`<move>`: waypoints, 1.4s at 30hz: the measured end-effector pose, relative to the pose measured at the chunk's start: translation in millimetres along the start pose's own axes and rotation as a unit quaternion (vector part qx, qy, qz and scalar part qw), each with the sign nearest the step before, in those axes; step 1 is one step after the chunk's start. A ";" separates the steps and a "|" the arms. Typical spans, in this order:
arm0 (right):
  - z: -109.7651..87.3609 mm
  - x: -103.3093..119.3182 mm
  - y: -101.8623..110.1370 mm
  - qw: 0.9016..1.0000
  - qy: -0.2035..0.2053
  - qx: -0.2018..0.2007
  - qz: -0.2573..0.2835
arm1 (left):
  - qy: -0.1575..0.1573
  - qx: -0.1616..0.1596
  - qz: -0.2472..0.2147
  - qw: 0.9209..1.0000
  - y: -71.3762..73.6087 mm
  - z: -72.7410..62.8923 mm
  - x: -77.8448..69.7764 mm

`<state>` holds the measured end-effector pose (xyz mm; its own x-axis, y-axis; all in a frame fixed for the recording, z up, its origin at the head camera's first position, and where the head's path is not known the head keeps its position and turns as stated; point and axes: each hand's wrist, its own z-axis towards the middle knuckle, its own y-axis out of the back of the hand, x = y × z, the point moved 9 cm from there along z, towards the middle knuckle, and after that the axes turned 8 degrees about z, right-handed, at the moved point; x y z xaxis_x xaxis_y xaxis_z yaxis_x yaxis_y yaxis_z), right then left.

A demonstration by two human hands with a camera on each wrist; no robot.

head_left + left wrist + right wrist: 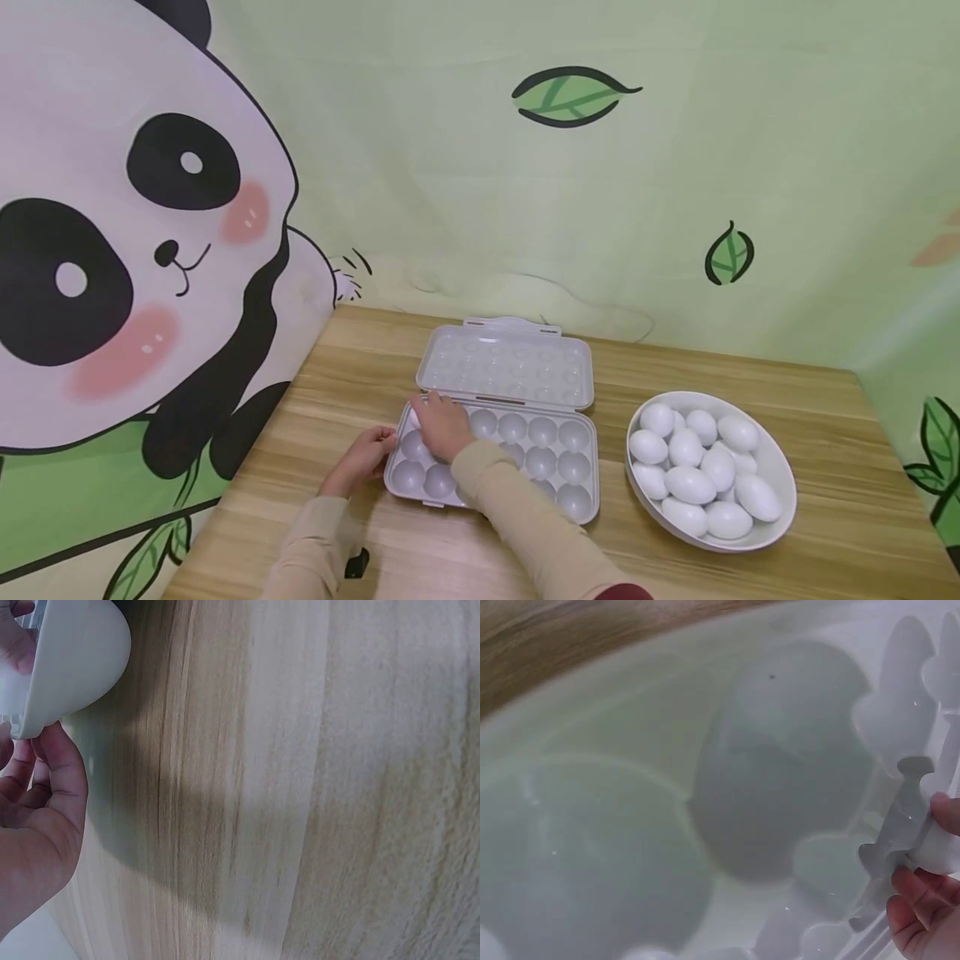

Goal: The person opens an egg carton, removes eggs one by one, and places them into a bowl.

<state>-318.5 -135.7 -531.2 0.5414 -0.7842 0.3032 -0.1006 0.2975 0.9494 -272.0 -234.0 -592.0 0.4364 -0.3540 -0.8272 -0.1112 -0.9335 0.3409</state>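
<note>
An egg box of pale grey plastic lies open on the table, its hollowed tray in front and its lid folded back behind. At the tray's far left corner my right hand holds a white egg between thumb and fingers, over a corner hollow. My left hand pinches the tray's left rim, as the left wrist view shows with the fingertips at its edge. The hollows left in sight hold no eggs; my right forearm hides some of them.
To the right of the box stands a white bowl heaped with several white eggs. A wooden table carries everything. Behind and at the left hangs a cloth printed with a panda and leaves.
</note>
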 end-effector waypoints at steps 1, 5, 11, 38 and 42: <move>-0.8 -0.5 0.8 1.000 0.000 0.000 0.000 | 0.000 0.003 -0.002 1.000 -0.8 0.3 0.0; -2.9 -2.6 6.7 1.000 -0.003 -0.004 0.023 | -0.012 0.006 -0.006 1.000 -2.6 1.0 -1.2; -2.6 -11.0 20.8 0.989 -0.026 -0.029 0.143 | -0.036 0.017 -0.008 0.999 -4.1 4.1 -0.2; -50.3 -51.0 96.0 0.815 -0.118 -0.049 0.565 | -0.067 0.078 -0.053 0.993 8.2 209.9 202.8; -67.2 -59.4 107.7 0.791 -0.125 -0.039 0.598 | -0.074 0.077 -0.049 0.993 7.8 201.1 192.8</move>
<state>-305.4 -20.5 -452.4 -0.0851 0.0018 0.9964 -0.3589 0.9328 -0.0323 -368.3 -320.9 -838.6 0.3168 -0.2545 -0.9137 -0.2148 -0.9576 0.1922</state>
